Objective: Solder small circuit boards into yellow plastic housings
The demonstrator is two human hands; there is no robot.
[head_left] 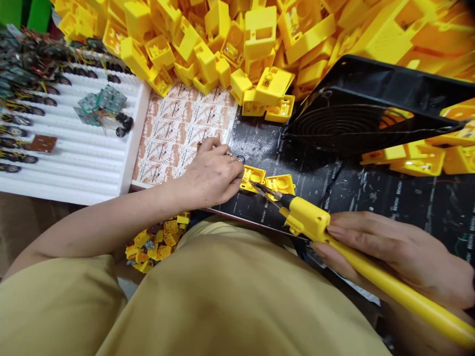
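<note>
My left hand [213, 173] is closed on a small yellow plastic casing [253, 177] lying on the black mat [371, 193], fingers pinched at its left edge. My right hand [401, 257] grips a yellow soldering iron [334, 237] like a pen. Its dark metal tip [261, 189] reaches into the casing that the left hand holds. A second open yellow casing [281, 184] lies just right of the first, touching it.
A big heap of yellow casings [230, 44] fills the back. A black fan [349, 123] stands at right. A white ridged foam tray [81, 153] with wired circuit boards lies left, beside a sheet of printed labels [178, 133]. More yellow parts [156, 244] lie by my knee.
</note>
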